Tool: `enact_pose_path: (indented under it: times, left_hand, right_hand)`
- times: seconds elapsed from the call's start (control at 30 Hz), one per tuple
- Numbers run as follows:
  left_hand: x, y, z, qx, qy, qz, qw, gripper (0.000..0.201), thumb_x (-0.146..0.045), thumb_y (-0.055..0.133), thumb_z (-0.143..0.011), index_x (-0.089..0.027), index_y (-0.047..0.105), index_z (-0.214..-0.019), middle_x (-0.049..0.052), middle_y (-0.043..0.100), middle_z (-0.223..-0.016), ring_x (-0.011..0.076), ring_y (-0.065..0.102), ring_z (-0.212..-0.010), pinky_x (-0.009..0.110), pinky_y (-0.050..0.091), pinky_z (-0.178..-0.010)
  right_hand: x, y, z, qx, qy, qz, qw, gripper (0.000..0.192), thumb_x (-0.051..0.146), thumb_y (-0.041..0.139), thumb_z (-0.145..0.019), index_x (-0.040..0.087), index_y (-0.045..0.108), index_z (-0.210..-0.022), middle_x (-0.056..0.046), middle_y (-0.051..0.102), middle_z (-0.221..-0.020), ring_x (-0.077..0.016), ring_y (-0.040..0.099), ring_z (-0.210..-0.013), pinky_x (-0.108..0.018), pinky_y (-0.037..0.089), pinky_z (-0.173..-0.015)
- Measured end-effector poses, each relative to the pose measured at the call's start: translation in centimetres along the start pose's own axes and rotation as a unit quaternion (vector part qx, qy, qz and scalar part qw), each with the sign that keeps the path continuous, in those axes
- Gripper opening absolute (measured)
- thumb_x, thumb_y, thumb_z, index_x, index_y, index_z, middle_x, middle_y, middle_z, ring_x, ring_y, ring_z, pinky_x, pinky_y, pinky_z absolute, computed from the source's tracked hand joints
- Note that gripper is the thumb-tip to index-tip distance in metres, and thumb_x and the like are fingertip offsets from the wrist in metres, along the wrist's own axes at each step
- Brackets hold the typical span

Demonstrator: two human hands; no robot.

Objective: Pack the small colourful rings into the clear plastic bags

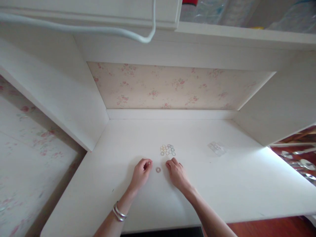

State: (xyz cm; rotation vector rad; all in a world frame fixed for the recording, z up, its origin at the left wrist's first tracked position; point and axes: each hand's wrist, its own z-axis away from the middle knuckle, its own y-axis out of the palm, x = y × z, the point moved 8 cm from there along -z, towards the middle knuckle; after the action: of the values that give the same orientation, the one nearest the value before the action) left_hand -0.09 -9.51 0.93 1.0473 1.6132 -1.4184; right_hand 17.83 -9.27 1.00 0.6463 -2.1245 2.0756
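Observation:
A loose group of small thin rings (pixel 168 150), some yellowish and some grey, lies flat on the white tabletop (pixel 247 184). Closer to me, between my hands, sits a single brownish-pink ring (pixel 158 170). My left hand (pixel 140 174) is just left of it, thumb and forefinger pinched together; a tiny thing may be at the tips, too small to name. On the other side my right hand (pixel 177 172) rests low over the table, below the group of rings, with fingers curled together. What its fingertips hold, if anything, is hidden.
A small clear plastic bag (pixel 217 148) lies to the right. White side panels enclose the desk, and an overhead shelf (pixel 234 31) with a white cable (pixel 118 31) hangs above. Along the near edge is a black object (pixel 163 232).

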Motion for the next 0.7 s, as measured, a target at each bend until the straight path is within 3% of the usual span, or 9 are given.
enact_pose_path:
  times: [0.17, 0.4, 0.57, 0.7]
  left_hand:
    - [0.0, 0.0, 0.1, 0.002, -0.012, 0.006, 1.000, 0.026, -0.039, 0.049, -0.085, -0.017, 0.062, -0.087, 0.001, 0.059, -0.074, 0.0133, 0.053, -0.066, 0.023, 0.041, -0.063]
    - [-0.3, -0.2, 0.2, -0.002, -0.004, 0.000, 1.000, 0.026, -0.039, 0.048, -0.085, -0.018, 0.063, -0.087, 0.001, 0.059, -0.073, 0.0134, 0.053, -0.066, 0.023, 0.042, -0.064]
    - [-0.3, -0.2, 0.1, -0.008, -0.003, -0.008, 1.000, 0.027, -0.040, 0.048, -0.085, -0.018, 0.063, -0.087, 0.002, 0.061, -0.076, 0.0146, 0.055, -0.068, 0.025, 0.043, -0.066]
    - [-0.5, 0.0, 0.1, -0.002, 0.010, -0.017, 1.000, 0.027, -0.040, 0.047, -0.086, -0.018, 0.063, -0.086, 0.002, 0.060, -0.075, 0.0142, 0.054, -0.067, 0.025, 0.042, -0.064]
  right_hand:
    - [2.1, -0.3, 0.9, -0.021, -0.047, -0.052, 0.997, 0.027, 0.024, 0.032, -0.096, 0.021, 0.058, -0.091, -0.003, 0.057, -0.088, -0.0136, 0.055, -0.076, -0.025, 0.037, -0.071]
    - [3.5, 0.4, 1.3, 0.002, -0.079, -0.070, 0.994, 0.026, 0.025, 0.033, -0.096, 0.021, 0.059, -0.092, -0.003, 0.057, -0.089, -0.0138, 0.056, -0.077, -0.025, 0.038, -0.074]
    - [3.9, 0.5, 1.2, 0.019, -0.083, -0.075, 0.994, 0.029, 0.025, 0.032, -0.096, 0.022, 0.061, -0.093, -0.003, 0.058, -0.090, -0.0139, 0.057, -0.079, -0.025, 0.038, -0.076]
    - [2.6, -1.0, 1.2, -0.025, -0.044, -0.099, 0.994, 0.033, 0.030, 0.030, -0.096, 0.022, 0.061, -0.090, -0.004, 0.059, -0.088, -0.0145, 0.057, -0.078, -0.026, 0.039, -0.075]
